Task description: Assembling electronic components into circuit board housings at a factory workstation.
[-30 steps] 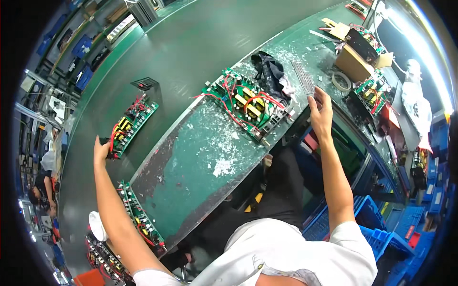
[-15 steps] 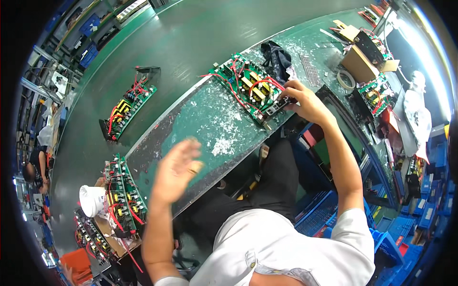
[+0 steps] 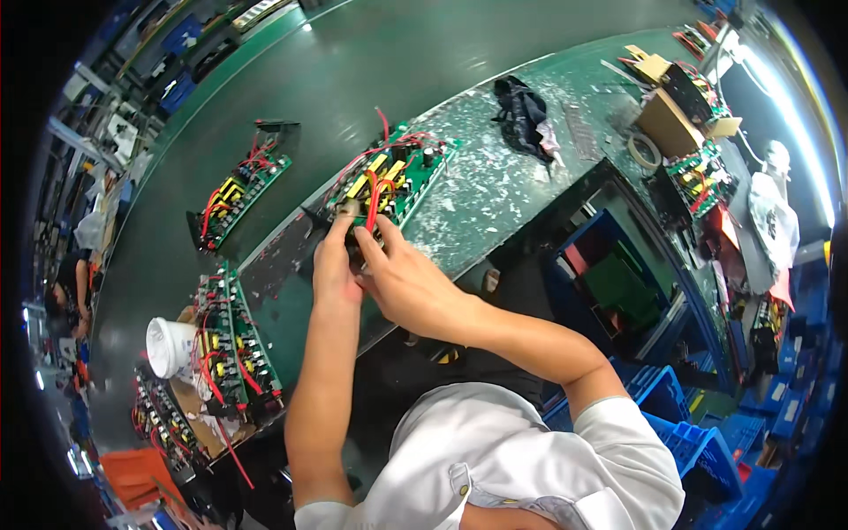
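Observation:
A green circuit board (image 3: 422, 188) with yellow-wrapped transformers and red wires stands at the middle of the bench, its near end toward me. My left hand (image 3: 334, 269) closes on the left corner of that near end. Beside it, my right hand (image 3: 408, 284) grips the same end, its fingertips next to the thick red wires (image 3: 373, 199). Both hands nearly touch, and they hide the board's near edge and whatever lies under the fingers.
Another circuit board (image 3: 234, 201) lies beyond the bench's far edge at left. More boards (image 3: 231, 344) stand beside a white bucket (image 3: 168, 346). A black cloth (image 3: 519, 115), a tape roll (image 3: 643, 151) and a cardboard box (image 3: 671, 122) are to the right. Blue crates (image 3: 680, 442) stand low at right.
The circuit board has moved left along the bench and turned, held by my right hand. My left hand, empty and raised before, has come up to the board's near end.

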A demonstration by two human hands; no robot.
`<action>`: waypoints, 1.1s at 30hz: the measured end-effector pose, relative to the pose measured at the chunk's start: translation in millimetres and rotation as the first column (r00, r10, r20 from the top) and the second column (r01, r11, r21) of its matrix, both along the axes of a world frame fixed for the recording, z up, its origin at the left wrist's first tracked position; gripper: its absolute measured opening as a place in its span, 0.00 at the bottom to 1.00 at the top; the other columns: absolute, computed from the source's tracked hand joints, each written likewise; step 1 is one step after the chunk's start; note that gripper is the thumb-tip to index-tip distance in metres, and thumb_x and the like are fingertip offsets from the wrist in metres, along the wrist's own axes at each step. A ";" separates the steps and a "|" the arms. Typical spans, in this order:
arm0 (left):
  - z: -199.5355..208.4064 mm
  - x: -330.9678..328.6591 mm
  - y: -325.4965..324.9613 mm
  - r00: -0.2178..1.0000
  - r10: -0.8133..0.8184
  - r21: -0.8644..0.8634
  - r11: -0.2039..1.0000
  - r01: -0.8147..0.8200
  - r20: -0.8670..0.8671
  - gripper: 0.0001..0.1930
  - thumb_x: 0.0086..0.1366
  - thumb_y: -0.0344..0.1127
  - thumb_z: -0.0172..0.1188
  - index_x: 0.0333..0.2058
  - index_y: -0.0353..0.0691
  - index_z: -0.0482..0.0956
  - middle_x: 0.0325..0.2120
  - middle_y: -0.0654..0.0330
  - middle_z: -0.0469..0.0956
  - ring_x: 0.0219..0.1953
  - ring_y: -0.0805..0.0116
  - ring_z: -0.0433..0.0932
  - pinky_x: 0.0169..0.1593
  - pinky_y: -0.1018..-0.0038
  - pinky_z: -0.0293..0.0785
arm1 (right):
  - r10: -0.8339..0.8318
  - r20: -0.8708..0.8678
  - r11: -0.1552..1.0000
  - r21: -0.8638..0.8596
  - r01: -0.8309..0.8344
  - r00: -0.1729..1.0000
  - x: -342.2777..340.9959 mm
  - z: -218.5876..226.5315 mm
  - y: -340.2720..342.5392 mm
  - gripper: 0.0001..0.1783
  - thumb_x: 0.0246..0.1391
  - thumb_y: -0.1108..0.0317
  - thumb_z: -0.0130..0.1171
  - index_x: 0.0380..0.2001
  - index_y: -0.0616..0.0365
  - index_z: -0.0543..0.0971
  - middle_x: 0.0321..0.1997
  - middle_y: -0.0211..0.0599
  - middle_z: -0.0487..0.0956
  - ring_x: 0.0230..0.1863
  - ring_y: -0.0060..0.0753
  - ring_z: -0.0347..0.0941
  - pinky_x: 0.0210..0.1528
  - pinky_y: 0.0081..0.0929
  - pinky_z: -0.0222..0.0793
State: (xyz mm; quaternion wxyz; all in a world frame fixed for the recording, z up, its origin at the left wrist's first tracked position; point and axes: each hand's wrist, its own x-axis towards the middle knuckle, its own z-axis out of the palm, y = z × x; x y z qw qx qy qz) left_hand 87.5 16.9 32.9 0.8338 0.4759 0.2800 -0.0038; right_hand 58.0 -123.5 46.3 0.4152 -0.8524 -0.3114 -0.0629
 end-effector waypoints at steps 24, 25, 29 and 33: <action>-27.5 -111.3 137.3 0.998 -0.020 0.405 0.914 -0.002 0.052 0.24 0.69 0.44 0.58 0.58 0.35 0.71 0.53 0.55 0.76 0.54 0.65 0.75 0.59 0.65 0.68 | -0.358 -0.047 0.933 0.021 0.359 0.933 39.2 -33.1 -68.7 0.18 0.58 0.58 0.62 0.46 0.58 0.80 0.45 0.50 0.77 0.47 0.52 0.73 0.52 0.43 0.68; -19.0 -110.2 123.9 0.999 0.034 0.756 0.654 -0.014 -0.011 0.26 0.69 0.44 0.57 0.60 0.33 0.68 0.56 0.53 0.73 0.56 0.64 0.73 0.62 0.66 0.65 | -0.472 0.239 0.860 -0.087 0.502 0.849 32.2 -24.5 -71.2 0.20 0.56 0.58 0.63 0.48 0.56 0.79 0.52 0.51 0.74 0.53 0.57 0.69 0.56 0.47 0.65; 5.7 -139.8 73.3 0.968 -0.095 0.872 0.461 -0.166 0.234 0.26 0.69 0.38 0.57 0.62 0.35 0.66 0.60 0.53 0.68 0.59 0.64 0.69 0.62 0.67 0.65 | -0.552 0.190 0.821 -0.049 0.569 0.812 49.0 -24.8 -114.5 0.19 0.55 0.61 0.64 0.49 0.54 0.78 0.56 0.48 0.72 0.59 0.54 0.66 0.58 0.46 0.64; 1.3 -167.4 21.5 0.689 -0.724 0.622 0.556 0.552 0.035 0.21 0.63 0.29 0.61 0.55 0.33 0.73 0.51 0.54 0.75 0.49 0.64 0.78 0.57 0.68 0.72 | -0.523 0.073 0.847 -0.070 0.528 0.849 55.4 -52.7 -143.7 0.17 0.57 0.64 0.63 0.48 0.57 0.79 0.54 0.47 0.74 0.59 0.54 0.67 0.61 0.42 0.62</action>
